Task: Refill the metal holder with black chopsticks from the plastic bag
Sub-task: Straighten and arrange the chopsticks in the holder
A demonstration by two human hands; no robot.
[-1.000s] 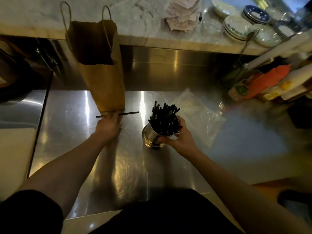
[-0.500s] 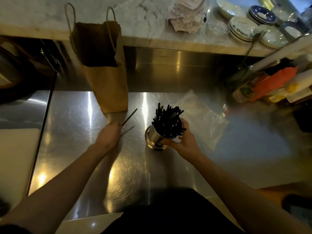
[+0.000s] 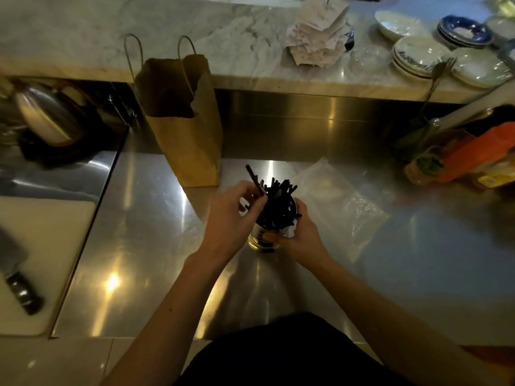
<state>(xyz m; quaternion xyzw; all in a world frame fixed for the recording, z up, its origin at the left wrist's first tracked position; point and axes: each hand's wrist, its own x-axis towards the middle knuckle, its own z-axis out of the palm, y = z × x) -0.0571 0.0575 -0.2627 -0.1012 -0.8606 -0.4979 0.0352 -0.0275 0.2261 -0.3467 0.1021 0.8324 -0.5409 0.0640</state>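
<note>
A metal holder (image 3: 260, 240) stands tilted on the steel counter (image 3: 145, 246), packed with several black chopsticks (image 3: 278, 207). My right hand (image 3: 302, 232) grips the holder's right side. My left hand (image 3: 231, 215) pinches one black chopstick (image 3: 252, 176) and holds it over the holder's left rim, its upper end pointing up and left. A clear plastic bag (image 3: 340, 207) lies flat on the counter just right of the holder; I see no chopsticks in it.
A brown paper bag (image 3: 189, 129) stands behind the holder. A cutting board (image 3: 41, 246) with a knife (image 3: 16, 274) lies at the left. Bottles (image 3: 473, 160) lean at the right. Plates (image 3: 418, 54) and paper slips (image 3: 317, 32) sit on the marble shelf (image 3: 83, 32) above.
My left hand picked the single chopstick up off the counter near the paper bag and carried it right to the holder's rim. My right hand stayed on the holder.
</note>
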